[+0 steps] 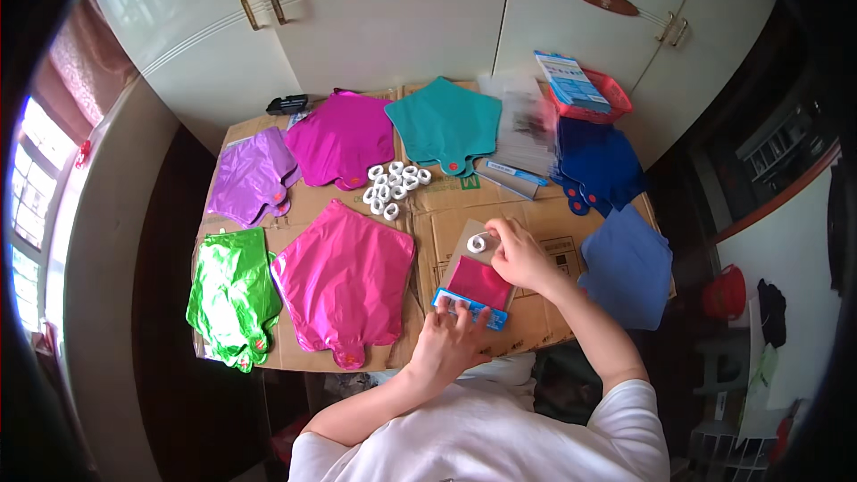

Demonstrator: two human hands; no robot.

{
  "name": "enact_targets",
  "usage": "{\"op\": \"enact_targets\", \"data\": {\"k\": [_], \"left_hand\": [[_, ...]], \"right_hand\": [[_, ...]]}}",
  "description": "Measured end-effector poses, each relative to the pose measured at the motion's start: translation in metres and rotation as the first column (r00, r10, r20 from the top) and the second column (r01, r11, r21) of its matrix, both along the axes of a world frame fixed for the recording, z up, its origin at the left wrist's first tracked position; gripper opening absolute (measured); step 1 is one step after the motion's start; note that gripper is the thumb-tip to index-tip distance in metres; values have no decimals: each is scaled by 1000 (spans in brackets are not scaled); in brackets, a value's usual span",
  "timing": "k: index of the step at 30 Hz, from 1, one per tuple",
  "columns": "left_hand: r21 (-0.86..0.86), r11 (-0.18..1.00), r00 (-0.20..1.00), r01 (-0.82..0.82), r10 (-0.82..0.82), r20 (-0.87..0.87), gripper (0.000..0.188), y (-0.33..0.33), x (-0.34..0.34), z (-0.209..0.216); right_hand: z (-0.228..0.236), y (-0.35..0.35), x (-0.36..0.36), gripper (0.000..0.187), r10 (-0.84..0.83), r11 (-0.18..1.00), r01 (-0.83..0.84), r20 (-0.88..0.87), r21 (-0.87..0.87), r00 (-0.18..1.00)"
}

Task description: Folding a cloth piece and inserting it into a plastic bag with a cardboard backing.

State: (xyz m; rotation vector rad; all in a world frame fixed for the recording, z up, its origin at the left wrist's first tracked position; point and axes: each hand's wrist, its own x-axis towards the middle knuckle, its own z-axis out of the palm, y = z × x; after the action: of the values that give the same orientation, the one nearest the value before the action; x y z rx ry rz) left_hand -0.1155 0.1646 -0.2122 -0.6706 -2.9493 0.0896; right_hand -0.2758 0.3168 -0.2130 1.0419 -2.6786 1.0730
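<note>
On the cardboard at the near middle lies a small flat pack: a folded shiny pink foil sheet (478, 280) on a grey-brown card, with a blue printed header strip (492, 318) at its near end. My left hand (444, 345) rests over this strip, fingers spread and pressing it down. A small white ribbon roll (477, 244) sits at the far end of the card. My right hand (520, 255) pinches at the roll's upper right edge with thumb and forefinger; the exact grip is partly hidden.
Star-shaped foil balloons lie in stacks: green (230, 290), pink (346, 281), lilac (250, 176), magenta (341, 138), teal (446, 123), dark blue (603, 161), light blue (628, 266). Several white ribbon rolls (390, 187), clear bags (518, 129) and a red basket (616, 103) lie beyond my hands.
</note>
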Motion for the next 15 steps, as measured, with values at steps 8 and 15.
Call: {"op": "enact_targets", "data": {"k": [8,15], "left_hand": [[-17,1000,1000,26,-26,-11,79,-2,-1,2],[-21,999,999,24,-24,-33,79,-2,-1,-1]], "right_hand": [[8,9,-11,52,-1,1000,-8,336,27,942],[0,-2,-21,39,158,970,-191,207,150,966]]}}
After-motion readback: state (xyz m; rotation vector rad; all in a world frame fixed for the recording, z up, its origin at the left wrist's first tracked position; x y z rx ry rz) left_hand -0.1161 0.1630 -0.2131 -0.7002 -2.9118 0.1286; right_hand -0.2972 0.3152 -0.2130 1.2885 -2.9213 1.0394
